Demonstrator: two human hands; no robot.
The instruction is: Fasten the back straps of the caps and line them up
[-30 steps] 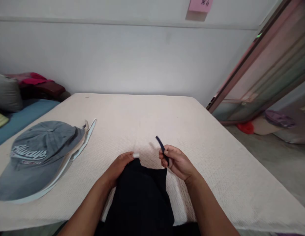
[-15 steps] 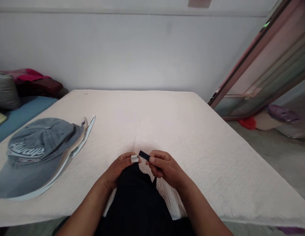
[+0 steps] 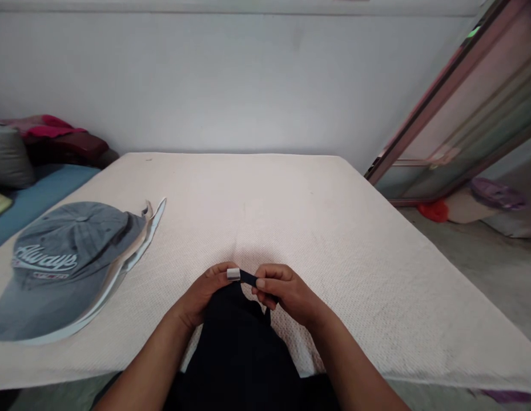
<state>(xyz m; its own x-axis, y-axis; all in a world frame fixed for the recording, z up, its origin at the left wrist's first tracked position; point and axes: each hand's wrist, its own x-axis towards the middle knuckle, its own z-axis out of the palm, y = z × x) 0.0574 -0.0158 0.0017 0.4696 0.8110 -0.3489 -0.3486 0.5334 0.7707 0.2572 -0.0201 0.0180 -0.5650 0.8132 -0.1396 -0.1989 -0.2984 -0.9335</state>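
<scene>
Far to my left, a grey pillow leans on a blue cushion. Nearer, on the cream textured cloth spread before me, a grey baseball cap with white "Always" lettering lies on top of paler headwear, its brim toward my side. Next comes my left hand, thumb and fingers closed on the silver buckle at the top edge of the black cloth item, which lies in front of me at the near edge and blends into dark clothing below. A dark strap runs from the buckle to my right hand, where I have it pinched between thumb and forefinger; I can't tell whether its tip is inside the buckle or only against it. Farther right stand a reddish door frame and, on the floor, a purple bundle.
</scene>
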